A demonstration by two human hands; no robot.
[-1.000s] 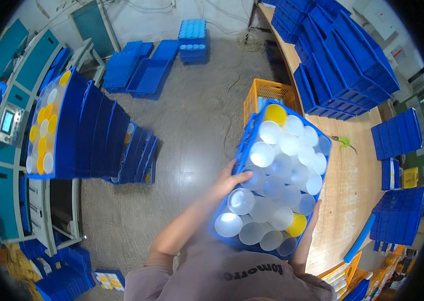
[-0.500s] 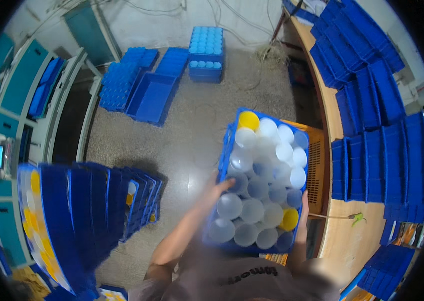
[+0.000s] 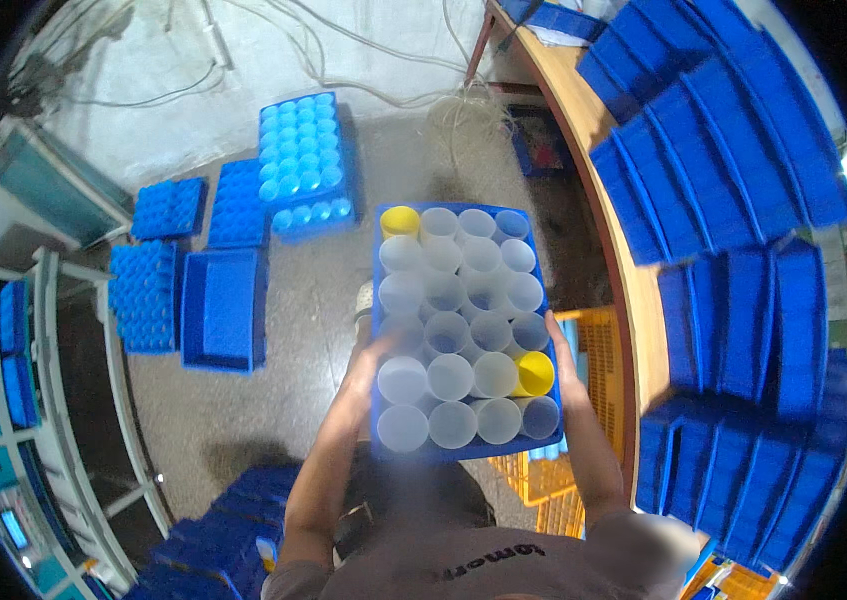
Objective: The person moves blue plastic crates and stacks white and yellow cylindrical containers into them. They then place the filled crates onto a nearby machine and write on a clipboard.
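Between my two hands is a blue crate [image 3: 483, 450] packed with rows of upright open-topped cylinders. Most are frosted white tubes [image 3: 449, 377]; one yellow tube [image 3: 400, 223] stands in the far left corner and another yellow tube [image 3: 535, 373] near the right side. My left hand [image 3: 371, 362] grips the crate's left side, its fingertips partly blurred. On the opposite side my right hand [image 3: 565, 360] is pressed, with most of its fingers hidden behind the wall. The crate is held up in front of my body, above the floor.
On the floor ahead sit a stack filled with light-blue cylinders [image 3: 300, 145], an empty blue crate [image 3: 221, 308] and blue studded trays [image 3: 143, 295]. A wooden bench [image 3: 633, 290] with nested blue bins [image 3: 743, 290] runs along the right. Orange crates [image 3: 598, 370] stand beneath it.
My view has turned right and moved closer to the far wall. The crate, slanted before, now sits squarer in front of me. The stacked crates at left have slid toward the lower edge.
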